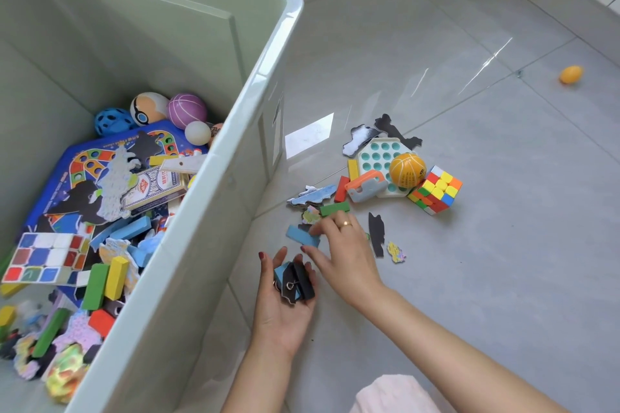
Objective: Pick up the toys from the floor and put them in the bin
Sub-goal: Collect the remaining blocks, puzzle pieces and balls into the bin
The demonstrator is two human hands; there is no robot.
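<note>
A large pale green plastic bin point(214, 178) stands on the left of the grey tiled floor point(469, 261), already holding many toys: a blue game board point(67, 178), a box of playing cards point(152, 189), a purple ball point(186, 110), coloured wooden blocks and puzzle pieces.

Just right of the bin's near wall, the left hand point(285, 305) lies palm up with its fingers curled round a small bundle of dark and blue flat puzzle pieces point(295, 280). The right hand point(342, 251), wearing a gold ring, reaches just beyond it, fingers bent down onto a blue rectangular wooden block point(302, 235) on the floor; whether it has truly grasped the block cannot be told.

Farther right on the floor sits a loose cluster of toys: a green wooden block point(334, 208), a white and teal bubble-pop board point(380, 157), a yellow mini basketball point(407, 169) resting on it, and a multicoloured twist cube point(436, 189) touching the board's right edge. A small orange ball point(571, 74) lies alone, well apart at the far right.
</note>
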